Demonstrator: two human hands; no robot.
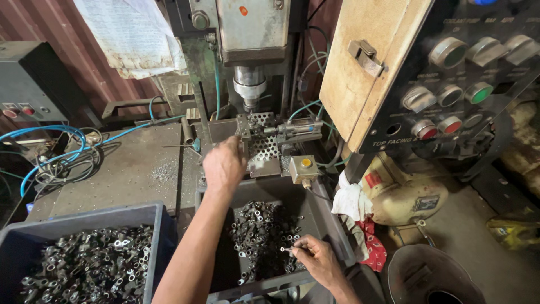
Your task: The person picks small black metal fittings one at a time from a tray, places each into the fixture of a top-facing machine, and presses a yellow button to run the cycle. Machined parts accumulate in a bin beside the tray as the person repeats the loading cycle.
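My left hand [224, 164] reaches forward to the clamp fixture [264, 135] under the drill spindle [250, 85]; its fingers are closed at the fixture, and whatever they pinch is hidden. My right hand [316, 258] hovers over the middle grey bin [332, 219], pinching a small metal part [288, 249] between its fingertips. That bin is filled with several small dark metal parts [256, 236].
A second grey bin [84, 217] of similar metal parts stands at the lower left. Blue hoses [50, 147] and cables lie on the steel table. A small box with a yellow button [304, 167], rags [354, 204] and a control panel with round buttons [467, 90] are on the right.
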